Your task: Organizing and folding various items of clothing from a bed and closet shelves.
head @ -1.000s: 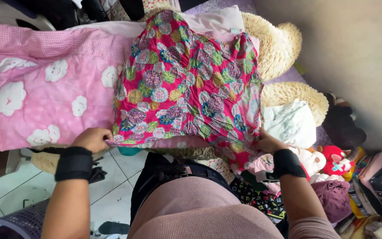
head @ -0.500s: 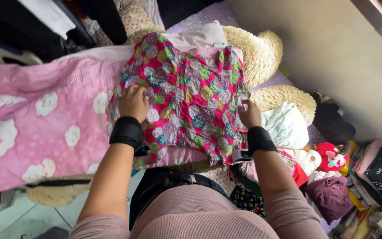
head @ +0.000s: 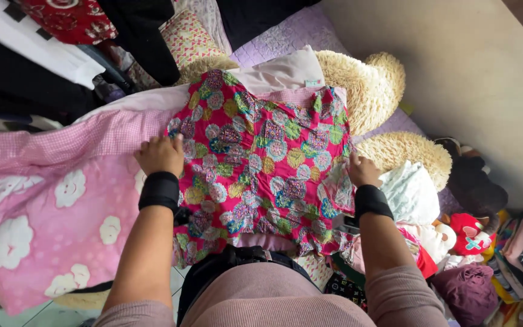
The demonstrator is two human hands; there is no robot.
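Where both hands a second ago gripped the near hem, the left hand (head: 160, 154) now lies flat, fingers together, on the left edge of the floral garment (head: 261, 163), and the right hand (head: 361, 171) curls over its right edge, so smoothing looks under way. Spread on the pink blanket (head: 49, 206), the garment has open room leftward; a plush bear (head: 364, 85) crowds its right.

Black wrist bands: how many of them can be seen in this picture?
2. One black wrist band is on the left wrist, beside the floral garment; the other is on the right wrist.
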